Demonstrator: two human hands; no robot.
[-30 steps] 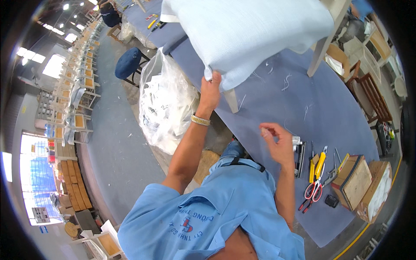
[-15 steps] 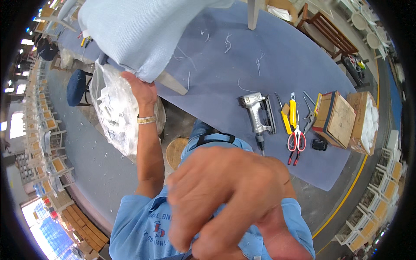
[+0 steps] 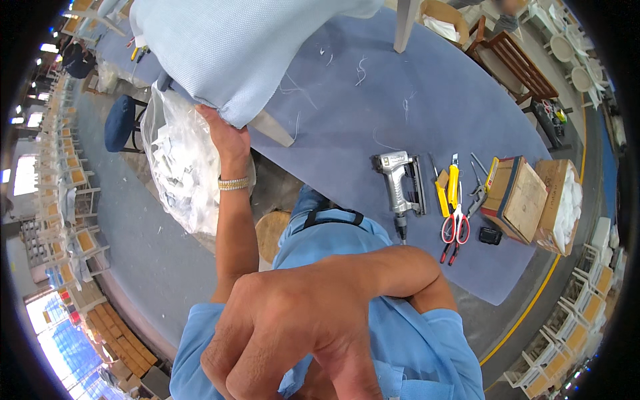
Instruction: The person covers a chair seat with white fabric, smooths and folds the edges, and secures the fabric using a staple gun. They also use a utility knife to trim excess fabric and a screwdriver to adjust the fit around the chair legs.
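Taking the middle of the view as the clock's centre, the padded furniture piece in pale-blue woven fabric (image 3: 220, 53) lies at 11 o'clock, over the table covered in dull blue-grey cloth (image 3: 347, 87) and partly cut off by the upper edge. The bare left hand (image 3: 231, 141), at 10 o'clock, holds its near corner, with fingertips hidden by the fabric; this grip probably keeps the corner steady and the cloth gathered. The bare right hand (image 3: 287, 320) is raised close to the camera at between 6 and 7 o'clock, its fingers curled; I cannot tell whether it holds anything.

The held corner points toward 6 o'clock. A tapered pale-grey wooden leg (image 3: 272, 128) beside it points to 4 o'clock. The visible padding spreads widest along the 9-to-3 line, but the cropping leaves its true long axis unclear.

The silver metal staple gun (image 3: 398, 183) lies between 2 and 3 o'clock, its hose end toward 6, and the scissors with red-and-white loop handles (image 3: 447, 230) lie just past 3; both seem placed for the right hand's reach. The clear plastic bag of white scraps (image 3: 177, 173) stands at 9 to 10 o'clock, beside the table, likely for offcuts.
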